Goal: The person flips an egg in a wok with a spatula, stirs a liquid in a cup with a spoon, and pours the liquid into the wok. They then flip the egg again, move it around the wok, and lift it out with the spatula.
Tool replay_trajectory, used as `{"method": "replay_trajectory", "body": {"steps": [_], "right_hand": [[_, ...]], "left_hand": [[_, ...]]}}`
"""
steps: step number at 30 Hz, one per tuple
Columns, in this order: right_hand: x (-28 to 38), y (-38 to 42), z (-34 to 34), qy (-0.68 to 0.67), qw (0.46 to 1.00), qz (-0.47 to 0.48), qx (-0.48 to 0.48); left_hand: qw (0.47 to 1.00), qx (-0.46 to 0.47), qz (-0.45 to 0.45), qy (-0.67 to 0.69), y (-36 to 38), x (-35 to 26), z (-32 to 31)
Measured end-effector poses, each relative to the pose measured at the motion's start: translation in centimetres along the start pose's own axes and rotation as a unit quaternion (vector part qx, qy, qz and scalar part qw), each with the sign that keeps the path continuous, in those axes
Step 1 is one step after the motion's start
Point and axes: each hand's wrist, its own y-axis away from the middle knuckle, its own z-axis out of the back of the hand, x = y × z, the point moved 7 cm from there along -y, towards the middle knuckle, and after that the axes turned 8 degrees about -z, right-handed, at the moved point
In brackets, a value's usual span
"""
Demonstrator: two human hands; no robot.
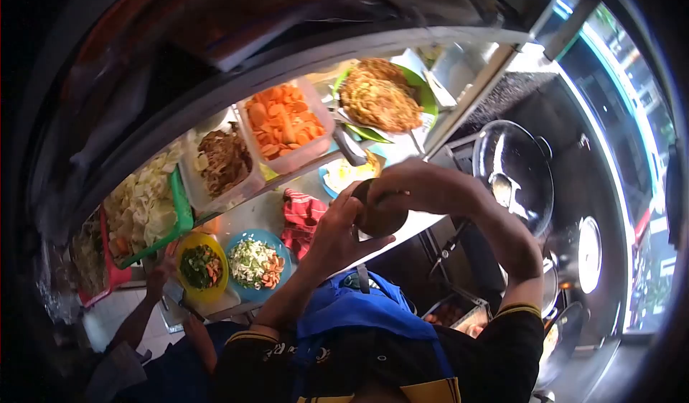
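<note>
A dark round bowl (378,213) sits caught between both hands, over the edge of the pale counter (251,213). The left hand (337,234) cups it from beneath, fingers (344,196) curled up along its near side and thumb pressed along the lower rim. The right hand (423,186) closes over the top, fingers wrapped down onto the upper rim. Just beyond the left fingers lies a red striped cloth (301,216). Below them, a blue bowl of chopped vegetables (256,263) touches a yellow bowl of greens (201,266). Farther out past the fingertips stand a tub of sliced carrots (285,122) and a tub of brown shreds (224,160) side by side, with a green plate of fried noodles (382,96) beyond the right hand. Off to the right of the right hand rests a wok (513,173) with a ladle inside. Another person's hand (159,274) reaches beside the yellow bowl.
</note>
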Motion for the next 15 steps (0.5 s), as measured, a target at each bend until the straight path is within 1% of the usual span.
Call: {"method": "replay_trajectory", "body": {"steps": [1,2,3,5,6,7,9,10,12,13,15], "right_hand": [[-0.5,1.5,-0.9,0.006,0.999,-0.033,-0.001],[-0.8,3.1,-1.6,-0.005,0.997,-0.072,0.016],[-0.3,4.7,-1.6,-0.01,0.996,-0.084,0.006],[0.5,8.1,-0.7,-0.014,0.99,-0.103,-0.091],[-0.1,9.5,-0.6,-0.017,0.984,-0.095,-0.152],[-0.3,10.6,-0.7,-0.057,0.982,-0.096,-0.152],[0.4,12.3,-0.2,-0.021,0.975,-0.144,-0.171],[0.2,13.0,-0.3,-0.024,0.97,-0.16,-0.184],[-0.2,14.9,-0.7,0.057,0.957,-0.178,-0.22],[-0.6,15.4,-1.1,0.055,0.954,-0.187,-0.226],[-0.3,16.4,-1.4,0.092,0.942,-0.152,-0.285]], "left_hand": [[0.999,0.033,-0.024,-0.01,-0.6,-0.9,-1.2],[0.999,0.045,-0.021,-0.004,-0.4,-0.5,-2.7],[0.998,0.056,-0.027,0.007,-0.5,-0.4,-3.7],[0.994,0.075,-0.06,0.046,-0.8,-1.0,-5.8],[0.991,0.096,-0.045,0.079,-1.0,-1.3,-6.7],[0.99,0.1,-0.061,0.079,-1.4,-2.0,-7.3],[0.98,0.116,-0.086,0.135,-1.9,-2.5,-8.9],[0.98,0.119,-0.098,0.123,-2.1,-3.1,-9.4],[0.97,0.146,-0.124,0.149,-2.7,-3.8,-11.0],[0.968,0.153,-0.133,0.149,-2.8,-4.0,-11.3],[0.964,0.155,-0.152,0.151,-3.1,-4.5,-11.8]]}}
